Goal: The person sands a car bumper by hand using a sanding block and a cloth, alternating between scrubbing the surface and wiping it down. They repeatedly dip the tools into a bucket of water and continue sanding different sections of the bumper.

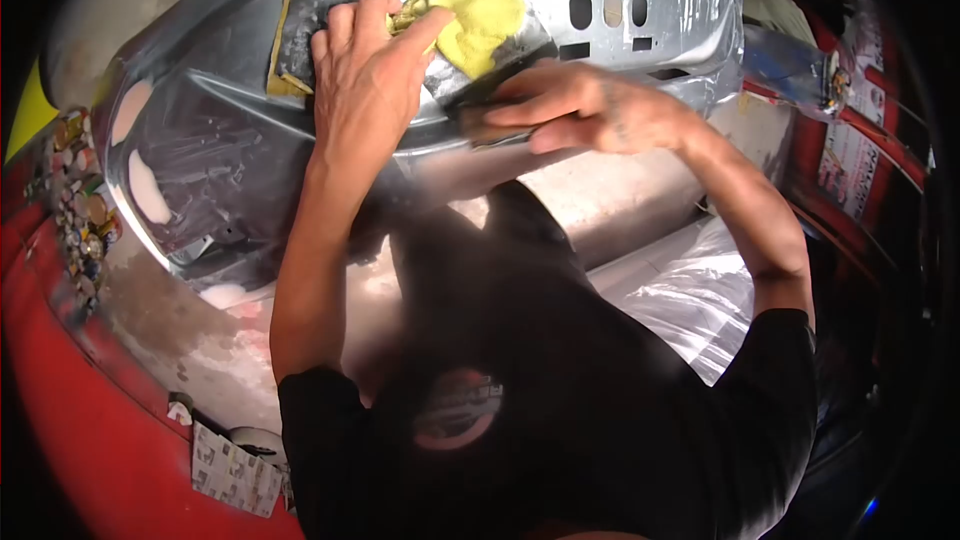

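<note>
A wet, dark grey car panel point(250, 105) spans the upper part of the head view. My left hand point(372, 65) has its thumb and fingers closed on a crumpled yellow cloth point(478, 10), which spreads to the right over the panel. Under and beside that hand lies a dark sheet with a yellowish edge point(290, 40). My right hand point(590, 108) grips a dark, flat block point(490, 128) against the panel's near edge, just below the cloth. Motion blurs the block.
Beyond the panel's right end stands a bluish container point(790, 65) beside a red frame point(880, 145). Clear plastic sheeting point(690, 290) lies at the lower right. A red surface point(90, 410) and a patterned paper piece point(235, 470) are at the lower left.
</note>
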